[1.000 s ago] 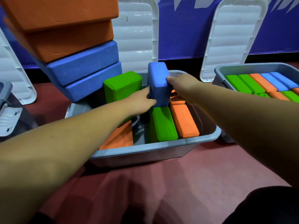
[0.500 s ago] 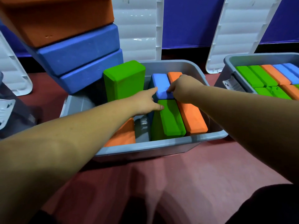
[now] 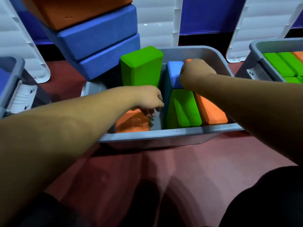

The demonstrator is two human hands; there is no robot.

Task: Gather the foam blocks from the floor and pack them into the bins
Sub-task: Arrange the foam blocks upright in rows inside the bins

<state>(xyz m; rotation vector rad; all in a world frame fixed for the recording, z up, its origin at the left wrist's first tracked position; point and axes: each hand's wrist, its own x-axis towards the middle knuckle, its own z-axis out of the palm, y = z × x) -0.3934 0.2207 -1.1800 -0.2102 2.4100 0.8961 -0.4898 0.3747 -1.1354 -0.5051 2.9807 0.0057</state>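
A grey bin (image 3: 164, 138) sits on the red floor in front of me. Inside, a blue block (image 3: 173, 72) stands on edge at the back. My right hand (image 3: 196, 73) is curled over its right top edge, pressing on it. In front of it lie a green block (image 3: 185, 108) and an orange block (image 3: 210, 111) side by side. My left hand (image 3: 148, 99) reaches down into the gap left of them, fingers loose, holding nothing, just above a slanted orange block (image 3: 132, 124). A tall green block (image 3: 141, 68) stands upright behind that hand.
A tilted stack of one orange block (image 3: 78, 10) over two blue blocks (image 3: 101, 45) looms at the back left. A second bin (image 3: 257, 46) with green and orange blocks is at the right, a third bin (image 3: 14, 68) at the left. White lids (image 3: 262, 22) lean on the wall.
The blue block went from upright in both hands down into the bin's back row. My left hand let go of it and dropped into the gap; my right hand stays on it.
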